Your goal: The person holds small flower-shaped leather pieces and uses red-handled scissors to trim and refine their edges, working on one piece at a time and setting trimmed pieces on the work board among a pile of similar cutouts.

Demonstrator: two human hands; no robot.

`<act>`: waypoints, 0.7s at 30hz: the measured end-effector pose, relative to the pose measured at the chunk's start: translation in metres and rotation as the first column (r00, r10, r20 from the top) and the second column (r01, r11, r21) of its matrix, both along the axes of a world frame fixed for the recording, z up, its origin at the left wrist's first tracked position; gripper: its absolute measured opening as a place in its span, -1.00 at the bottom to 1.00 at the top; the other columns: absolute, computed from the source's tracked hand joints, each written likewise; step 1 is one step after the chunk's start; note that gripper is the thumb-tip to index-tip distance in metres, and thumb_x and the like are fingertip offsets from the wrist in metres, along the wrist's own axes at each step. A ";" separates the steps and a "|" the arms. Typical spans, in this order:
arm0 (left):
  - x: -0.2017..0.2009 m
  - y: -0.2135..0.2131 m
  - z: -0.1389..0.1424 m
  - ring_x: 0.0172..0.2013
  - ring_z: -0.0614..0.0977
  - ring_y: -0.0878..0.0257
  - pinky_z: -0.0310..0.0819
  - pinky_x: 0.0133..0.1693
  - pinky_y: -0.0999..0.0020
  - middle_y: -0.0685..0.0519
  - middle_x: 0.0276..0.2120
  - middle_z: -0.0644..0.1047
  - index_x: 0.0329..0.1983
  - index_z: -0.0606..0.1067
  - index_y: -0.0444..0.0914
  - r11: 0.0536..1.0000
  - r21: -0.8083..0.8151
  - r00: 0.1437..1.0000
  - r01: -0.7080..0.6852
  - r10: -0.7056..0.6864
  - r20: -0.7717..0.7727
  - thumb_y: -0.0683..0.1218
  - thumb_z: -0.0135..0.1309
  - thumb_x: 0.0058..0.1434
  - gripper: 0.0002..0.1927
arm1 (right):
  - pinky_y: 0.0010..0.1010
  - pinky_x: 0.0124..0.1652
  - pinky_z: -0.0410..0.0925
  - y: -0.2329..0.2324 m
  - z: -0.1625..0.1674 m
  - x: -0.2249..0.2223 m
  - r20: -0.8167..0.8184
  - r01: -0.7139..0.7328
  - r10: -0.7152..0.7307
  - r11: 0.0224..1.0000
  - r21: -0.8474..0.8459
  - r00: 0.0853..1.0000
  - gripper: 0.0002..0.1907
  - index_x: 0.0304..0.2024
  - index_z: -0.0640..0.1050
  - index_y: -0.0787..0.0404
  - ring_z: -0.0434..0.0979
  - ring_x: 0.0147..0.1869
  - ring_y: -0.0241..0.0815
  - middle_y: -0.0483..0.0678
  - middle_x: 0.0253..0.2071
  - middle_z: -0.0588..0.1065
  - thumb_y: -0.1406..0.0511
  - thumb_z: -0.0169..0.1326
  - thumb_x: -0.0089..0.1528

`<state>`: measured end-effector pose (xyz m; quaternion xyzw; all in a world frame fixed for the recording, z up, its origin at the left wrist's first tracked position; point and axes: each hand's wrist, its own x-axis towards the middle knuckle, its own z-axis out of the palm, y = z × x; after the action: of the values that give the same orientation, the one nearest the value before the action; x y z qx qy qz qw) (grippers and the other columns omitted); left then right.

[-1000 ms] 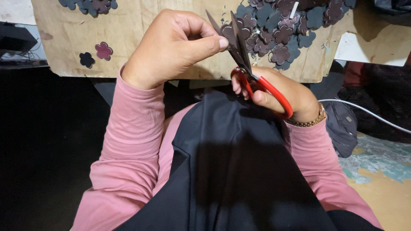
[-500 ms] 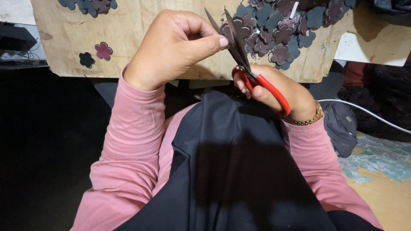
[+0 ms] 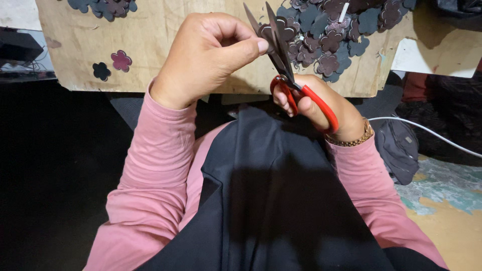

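- The left hand [image 3: 208,55] pinches a small dark flower-shaped piece [image 3: 275,31] between thumb and fingertips, above the wooden surface [image 3: 150,45].
- The right hand [image 3: 314,103] grips red-handled scissors [image 3: 288,75], blades parted around that piece.
- The thumb sits just beside the blades; a slip could nick it.
- The tiny piece could twist, spoiling the cut.

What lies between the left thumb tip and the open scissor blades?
In the head view, a small dark flower-shaped cutout, pinched by the left hand, sits between the blades of the red-handled scissors held in the right hand.
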<state>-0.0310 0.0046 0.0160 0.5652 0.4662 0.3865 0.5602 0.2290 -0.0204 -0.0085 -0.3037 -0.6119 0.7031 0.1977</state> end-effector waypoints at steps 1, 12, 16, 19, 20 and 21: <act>0.000 0.000 -0.001 -0.45 0.42 0.55 0.26 -0.42 0.59 0.25 -0.49 0.50 -0.29 0.64 -0.34 1.000 -0.004 1.000 -0.004 0.004 0.004 -0.12 0.28 0.34 -0.83 | -0.56 -0.25 0.30 -0.001 0.000 0.000 0.009 0.007 -0.007 1.000 -0.003 1.000 -0.15 -0.18 0.43 0.23 0.34 -0.29 -0.38 -0.19 -0.35 0.36 -0.42 -0.13 0.25; 0.007 -0.003 -0.006 -0.44 0.42 0.54 0.28 -0.40 0.58 0.25 -0.49 0.50 -0.29 0.63 -0.33 1.000 0.011 1.000 -0.014 0.014 0.006 -0.12 0.27 0.33 -0.84 | -0.55 -0.18 0.30 0.002 -0.016 -0.010 -0.075 0.003 0.004 0.995 0.097 0.997 -0.15 -0.12 0.39 0.23 0.33 -0.23 -0.37 -0.18 -0.29 0.34 -0.42 -0.15 0.28; 0.010 -0.004 -0.008 -0.40 0.45 0.53 0.33 -0.36 0.57 0.24 -0.45 0.53 -0.28 0.62 -0.34 0.999 0.034 0.999 -0.022 0.021 0.033 -0.13 0.27 0.34 -0.84 | -0.57 -0.19 0.27 -0.001 -0.015 -0.012 -0.060 0.043 -0.037 0.994 0.103 0.998 -0.14 -0.13 0.39 0.23 0.31 -0.23 -0.38 -0.19 -0.30 0.32 -0.43 -0.16 0.25; 0.011 -0.005 -0.010 -0.39 0.47 0.53 0.35 -0.35 0.57 0.23 -0.45 0.55 -0.28 0.62 -0.34 0.998 0.039 0.999 -0.040 0.039 0.029 -0.13 0.26 0.35 -0.84 | -0.56 -0.19 0.27 -0.002 -0.015 -0.014 -0.091 0.051 -0.044 0.996 0.072 0.995 -0.13 -0.12 0.37 0.24 0.29 -0.23 -0.37 -0.18 -0.28 0.31 -0.43 -0.13 0.25; 0.012 -0.005 -0.011 -0.40 0.47 0.52 0.35 -0.35 0.57 0.23 -0.45 0.55 -0.28 0.62 -0.34 0.998 0.034 0.999 -0.047 0.047 0.023 -0.13 0.26 0.34 -0.84 | -0.56 -0.20 0.27 -0.002 -0.015 -0.015 -0.078 0.058 -0.052 0.995 0.084 0.996 -0.14 -0.13 0.37 0.23 0.30 -0.24 -0.38 -0.19 -0.29 0.31 -0.43 -0.14 0.25; 0.013 -0.005 -0.011 -0.38 0.48 0.52 0.37 -0.33 0.57 0.22 -0.44 0.56 -0.27 0.62 -0.35 0.998 0.039 0.998 -0.050 0.048 0.048 -0.14 0.26 0.35 -0.85 | -0.57 -0.20 0.26 -0.002 -0.015 -0.015 -0.064 0.065 -0.059 0.993 0.096 0.996 -0.14 -0.14 0.36 0.22 0.30 -0.24 -0.39 -0.20 -0.29 0.31 -0.44 -0.15 0.25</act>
<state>-0.0182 -0.0007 0.0045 0.5554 0.4588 0.4226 0.5499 0.2144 -0.0223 -0.0237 -0.2910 -0.6296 0.6745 0.2529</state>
